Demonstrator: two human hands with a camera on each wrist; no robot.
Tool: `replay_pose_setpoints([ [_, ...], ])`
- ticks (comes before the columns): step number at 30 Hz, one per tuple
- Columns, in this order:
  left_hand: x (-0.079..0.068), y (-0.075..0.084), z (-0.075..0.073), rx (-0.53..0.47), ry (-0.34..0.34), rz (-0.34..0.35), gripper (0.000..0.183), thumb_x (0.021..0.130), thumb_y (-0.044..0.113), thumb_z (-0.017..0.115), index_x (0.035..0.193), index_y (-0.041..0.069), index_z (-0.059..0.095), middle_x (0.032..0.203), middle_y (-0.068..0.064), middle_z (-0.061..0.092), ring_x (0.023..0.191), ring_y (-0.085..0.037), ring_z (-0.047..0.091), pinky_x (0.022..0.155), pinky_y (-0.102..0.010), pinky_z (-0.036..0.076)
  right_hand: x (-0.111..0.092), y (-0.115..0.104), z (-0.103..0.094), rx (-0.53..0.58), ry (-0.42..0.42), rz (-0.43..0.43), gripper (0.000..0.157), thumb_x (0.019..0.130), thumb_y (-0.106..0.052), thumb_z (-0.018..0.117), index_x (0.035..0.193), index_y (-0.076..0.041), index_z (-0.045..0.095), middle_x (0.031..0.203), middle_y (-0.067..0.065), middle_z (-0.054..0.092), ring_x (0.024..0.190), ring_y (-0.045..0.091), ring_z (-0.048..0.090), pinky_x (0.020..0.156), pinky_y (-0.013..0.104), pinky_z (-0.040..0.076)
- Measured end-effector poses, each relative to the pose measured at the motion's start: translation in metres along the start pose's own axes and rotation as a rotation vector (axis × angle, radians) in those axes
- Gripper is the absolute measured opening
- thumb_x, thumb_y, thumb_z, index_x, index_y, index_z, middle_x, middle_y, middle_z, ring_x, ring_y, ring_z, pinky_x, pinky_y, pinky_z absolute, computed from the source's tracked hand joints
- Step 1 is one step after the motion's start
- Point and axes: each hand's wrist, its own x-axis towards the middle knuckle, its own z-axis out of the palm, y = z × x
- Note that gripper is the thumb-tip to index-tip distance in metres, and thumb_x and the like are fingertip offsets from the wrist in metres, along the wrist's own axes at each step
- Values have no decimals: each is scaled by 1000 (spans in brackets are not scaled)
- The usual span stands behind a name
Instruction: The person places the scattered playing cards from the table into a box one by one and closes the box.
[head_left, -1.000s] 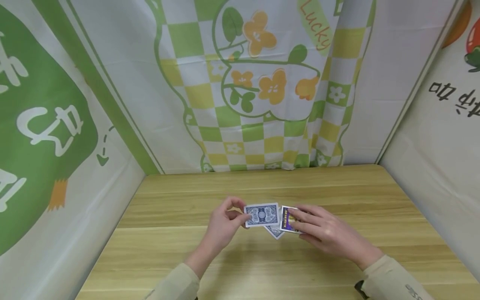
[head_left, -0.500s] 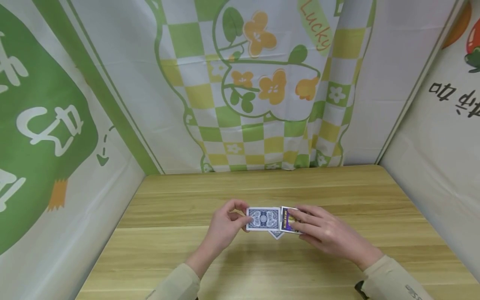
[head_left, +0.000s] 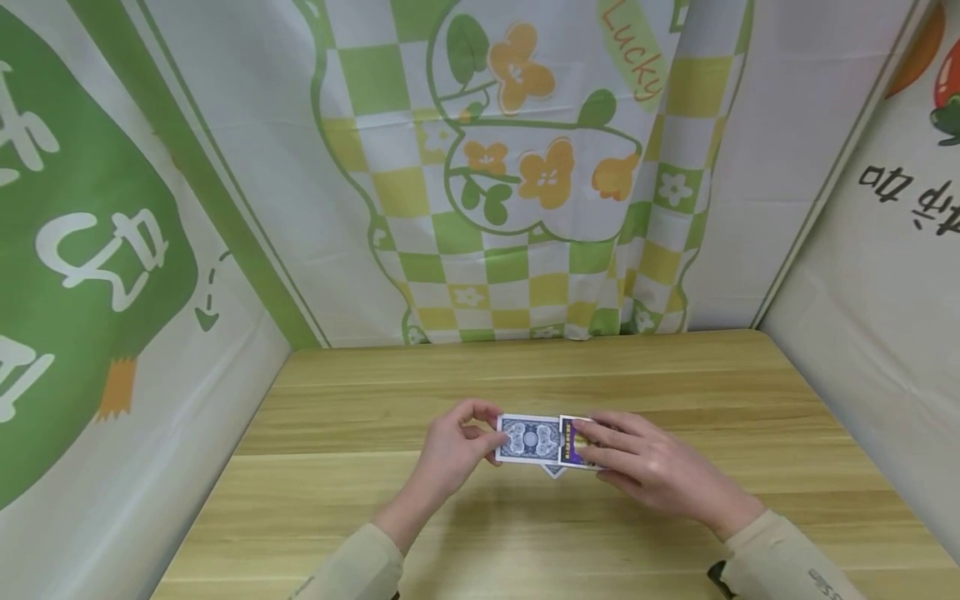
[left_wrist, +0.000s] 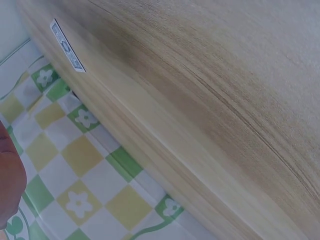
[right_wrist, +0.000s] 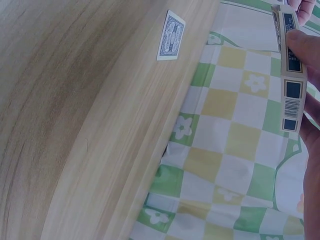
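In the head view my left hand [head_left: 456,446] pinches the left end of blue-backed playing cards [head_left: 528,439] between thumb and fingers. Their right end meets the open end of a purple-and-yellow card box [head_left: 572,442], which my right hand [head_left: 648,458] grips, fingers across its front. The right wrist view shows the narrow side of the card box [right_wrist: 292,70], with a barcode, and the thumb of my right hand [right_wrist: 310,85] on it. Below them a loose playing card [head_left: 553,471] lies back up on the table, mostly covered in the head view.
The wooden table [head_left: 360,492] extends around both hands. Behind it hangs a green-and-yellow checked curtain [head_left: 525,275]. Printed cloth walls stand at the left [head_left: 240,358] and right [head_left: 862,333] sides.
My left hand has moved slightly right and down, levelling the playing cards and bringing their end to the box opening. My right hand and the box have hardly moved.
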Motion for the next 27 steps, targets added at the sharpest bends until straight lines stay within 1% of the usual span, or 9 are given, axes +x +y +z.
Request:
replay_pose_setpoints([
  [6,0,2,2,-25,-11,-27,29,85,-1,78,112,2,69,102,-13,64,65,-18,67,59,-29,63,0,0,1,1,9,-8,36,108,-34,49,122,-13,74,138,9,66,123,34,63,97,45,58],
  [12,2,1,5,-28,-14,-3,25,87,0,77,111,1,72,96,-12,64,64,-16,66,59,-34,64,0,1,1,4,19,-16,33,107,-32,53,123,-13,74,138,9,65,123,34,62,97,44,58],
  [13,2,1,5,-29,-17,2,24,87,0,76,111,1,72,96,-12,65,64,-16,66,60,-36,64,0,1,1,4,17,-15,33,107,-32,52,124,-13,74,139,9,65,124,34,62,97,44,58],
  [15,2,1,6,-33,-23,4,22,89,1,74,110,1,73,95,-12,65,64,-16,65,60,-36,64,0,1,1,5,15,-12,34,107,-32,51,124,-13,74,139,9,65,124,33,62,97,44,58],
  [17,3,0,6,-42,-29,2,21,89,1,74,111,0,73,96,-12,66,63,-16,65,61,-38,65,0,0,1,4,10,-8,37,108,-34,48,124,-13,74,139,8,65,124,33,62,97,44,58],
  [23,3,1,10,-44,-35,-9,23,90,0,72,113,0,74,97,-12,66,63,-15,66,59,-29,63,1,1,2,3,27,-20,38,108,-34,47,122,-12,75,137,9,67,122,33,63,96,43,59],
  [27,3,2,12,-20,-27,16,25,90,-1,71,115,0,74,98,-13,69,67,-15,68,63,-28,64,1,1,2,3,25,-18,38,108,-34,46,122,-13,75,137,9,67,122,33,63,96,44,58],
])
